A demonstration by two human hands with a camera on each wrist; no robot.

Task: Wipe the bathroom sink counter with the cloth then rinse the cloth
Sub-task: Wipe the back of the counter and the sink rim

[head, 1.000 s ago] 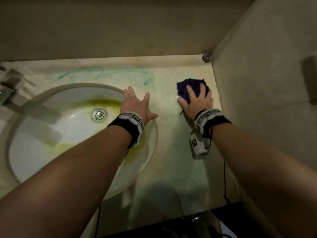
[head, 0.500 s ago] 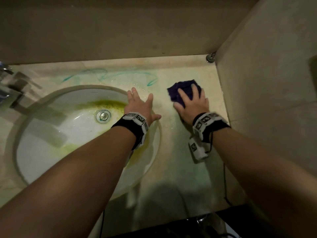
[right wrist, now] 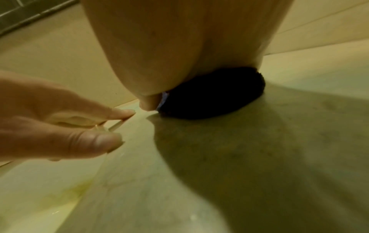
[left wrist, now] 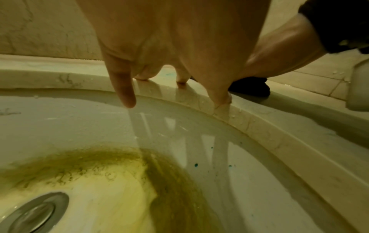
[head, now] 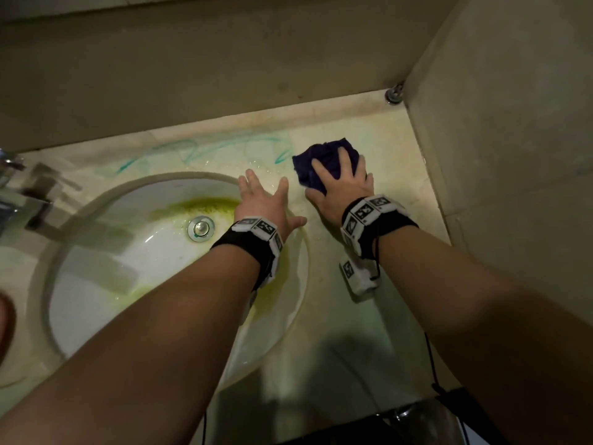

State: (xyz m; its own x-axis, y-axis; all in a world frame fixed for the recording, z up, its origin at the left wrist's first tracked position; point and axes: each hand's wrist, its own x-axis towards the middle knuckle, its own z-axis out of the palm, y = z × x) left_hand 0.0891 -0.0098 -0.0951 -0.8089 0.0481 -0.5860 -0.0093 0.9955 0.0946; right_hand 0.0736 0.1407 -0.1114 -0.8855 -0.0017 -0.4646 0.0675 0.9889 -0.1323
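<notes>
A dark purple cloth (head: 324, 159) lies bunched on the pale marble counter (head: 394, 175), right of the sink. My right hand (head: 340, 181) presses flat on it with straight, spread fingers; in the right wrist view the cloth (right wrist: 215, 97) shows under the palm. My left hand (head: 263, 200) rests with straight fingers on the sink's right rim (left wrist: 249, 124), holding nothing. Its fingertips (left wrist: 219, 97) touch the rim. Teal scribbles (head: 192, 149) mark the counter behind the sink.
The white basin (head: 106, 252) has yellow-green stains around its metal drain (head: 201, 229). A chrome tap (head: 12, 191) stands at the left. Walls close the counter at the back and right; a metal fitting (head: 394, 95) sits in the corner.
My right hand has slid the cloth leftward along the counter, closer to the left hand. The left hand has stayed on the sink rim.
</notes>
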